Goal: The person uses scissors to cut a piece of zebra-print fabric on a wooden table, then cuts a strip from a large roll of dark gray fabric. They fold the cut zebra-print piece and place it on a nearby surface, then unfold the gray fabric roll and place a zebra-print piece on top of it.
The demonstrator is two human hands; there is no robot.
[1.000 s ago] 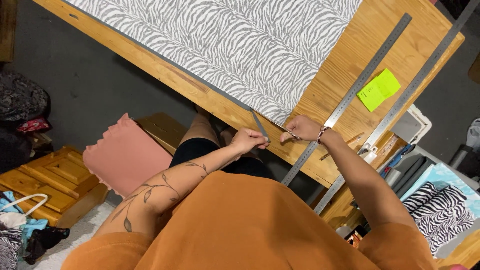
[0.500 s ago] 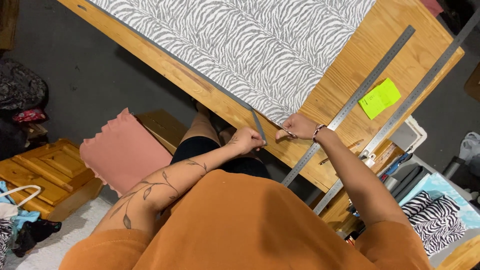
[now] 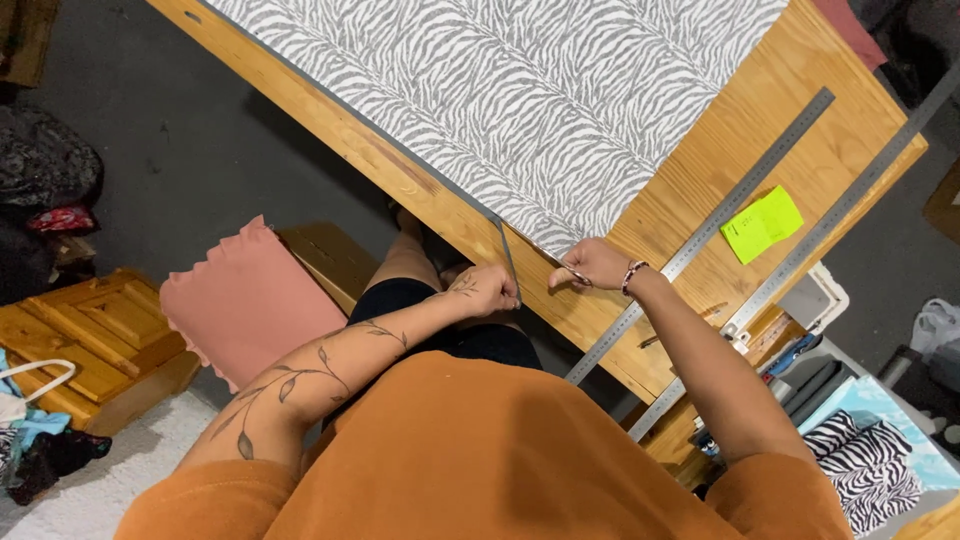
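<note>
**Zebra fabric with a strip cut along its edge**

A large sheet of grey-and-white zebra-striped fabric (image 3: 520,90) lies flat across the wooden tabletop (image 3: 720,170), its near corner close to the tabletop's near edge. A narrow grey strip (image 3: 506,255) hangs partly freed from that corner, running toward the near edge. Small scissors (image 3: 573,272) sit at the fabric's corner, blades against the cloth.

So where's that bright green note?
The green note lies on the right of the wooden table, between two long metal rulers, beyond the right hand.

table (image 3: 700,200): varnished wood | sheet (image 3: 520,90): matt zebra-print cloth | rulers (image 3: 745,195): brushed metal
</note>
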